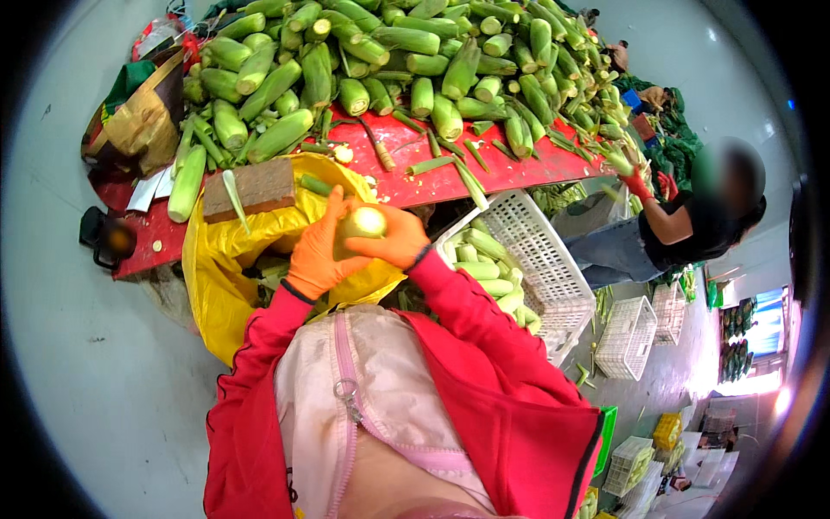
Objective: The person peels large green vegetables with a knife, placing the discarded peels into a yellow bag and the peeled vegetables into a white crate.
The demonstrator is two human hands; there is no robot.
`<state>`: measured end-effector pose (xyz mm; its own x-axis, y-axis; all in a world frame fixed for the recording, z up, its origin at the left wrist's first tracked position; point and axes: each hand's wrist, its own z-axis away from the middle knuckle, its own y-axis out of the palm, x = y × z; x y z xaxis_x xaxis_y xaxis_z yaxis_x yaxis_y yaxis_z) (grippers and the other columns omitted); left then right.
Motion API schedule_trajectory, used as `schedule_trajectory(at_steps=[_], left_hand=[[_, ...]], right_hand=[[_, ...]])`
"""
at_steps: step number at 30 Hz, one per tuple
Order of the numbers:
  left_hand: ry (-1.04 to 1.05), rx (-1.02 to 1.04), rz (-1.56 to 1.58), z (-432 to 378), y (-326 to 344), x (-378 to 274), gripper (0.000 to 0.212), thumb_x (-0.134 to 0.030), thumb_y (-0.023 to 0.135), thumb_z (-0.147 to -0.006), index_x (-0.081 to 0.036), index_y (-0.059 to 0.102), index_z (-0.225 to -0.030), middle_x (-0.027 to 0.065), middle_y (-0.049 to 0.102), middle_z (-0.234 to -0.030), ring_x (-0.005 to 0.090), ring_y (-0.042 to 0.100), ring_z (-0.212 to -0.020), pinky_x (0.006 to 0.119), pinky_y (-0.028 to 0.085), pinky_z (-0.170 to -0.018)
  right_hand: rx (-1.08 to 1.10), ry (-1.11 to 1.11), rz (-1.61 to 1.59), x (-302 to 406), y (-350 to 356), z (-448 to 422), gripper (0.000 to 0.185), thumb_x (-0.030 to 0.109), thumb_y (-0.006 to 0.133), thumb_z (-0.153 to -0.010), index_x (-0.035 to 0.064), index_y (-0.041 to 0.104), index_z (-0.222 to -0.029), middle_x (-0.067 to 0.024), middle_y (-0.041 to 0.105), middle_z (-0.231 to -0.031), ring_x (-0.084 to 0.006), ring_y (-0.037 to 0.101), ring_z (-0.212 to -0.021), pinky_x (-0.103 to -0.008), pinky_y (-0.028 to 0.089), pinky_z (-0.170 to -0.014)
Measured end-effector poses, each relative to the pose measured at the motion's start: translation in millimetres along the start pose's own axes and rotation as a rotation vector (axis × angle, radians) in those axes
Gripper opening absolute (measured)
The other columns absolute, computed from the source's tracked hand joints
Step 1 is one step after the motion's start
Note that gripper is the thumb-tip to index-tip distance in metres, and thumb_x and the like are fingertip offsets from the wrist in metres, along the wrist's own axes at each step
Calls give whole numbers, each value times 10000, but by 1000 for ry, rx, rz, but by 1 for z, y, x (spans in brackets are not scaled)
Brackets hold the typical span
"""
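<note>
An ear of corn [364, 222], its pale cut end turned up towards the camera, sits between my two orange-gloved hands. My right hand [393, 237] is closed around it from the right side. At its left, my left hand [318, 250] has its fingers and thumb spread against the ear. Below the hands gapes a yellow plastic sack [217, 285] with husk scraps inside. A brown brick [249, 189] lies over the sack's edge, a strip of husk on top. Beyond, a knife with a wooden handle [385, 156] rests on the red tabletop [415, 188].
Unhusked corn [407, 40] is heaped across the table. At the right, a white plastic crate [541, 259] holds husked ears [489, 269]. A co-worker in red gloves stands past it, handling corn. More white crates [626, 337] stand on the floor.
</note>
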<state>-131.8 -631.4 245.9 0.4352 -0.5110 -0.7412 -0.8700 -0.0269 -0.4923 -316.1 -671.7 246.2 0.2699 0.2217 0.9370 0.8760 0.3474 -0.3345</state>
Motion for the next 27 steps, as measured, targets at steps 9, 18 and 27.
schedule_trajectory(at_steps=[9,18,27], left_hand=[[-363,-41,169,10,40,52,658,-233,693,-849,-67,405,-1418,186,623,-1191,243,622,-1086,336,472,-938],[-563,-214,142,11,40,55,511,-101,643,-873,-17,481,-1349,170,635,-1172,211,627,-1068,309,474,-911],[-819,-392,174,62,38,45,464,-119,615,-901,-11,497,-1337,139,640,-1158,167,618,-1026,286,480,-889]], right_hand=[[-402,501,532,-94,-189,71,541,456,738,-728,75,684,-1108,-126,705,-955,-238,674,-880,-333,503,-796],[-484,308,325,-168,-248,-131,679,426,669,-835,-62,509,-1280,-194,597,-1245,-258,573,-1151,-325,416,-986],[-395,596,585,-219,-231,-243,970,657,727,-604,-32,511,-1251,-281,608,-1151,-392,593,-1078,-411,461,-923]])
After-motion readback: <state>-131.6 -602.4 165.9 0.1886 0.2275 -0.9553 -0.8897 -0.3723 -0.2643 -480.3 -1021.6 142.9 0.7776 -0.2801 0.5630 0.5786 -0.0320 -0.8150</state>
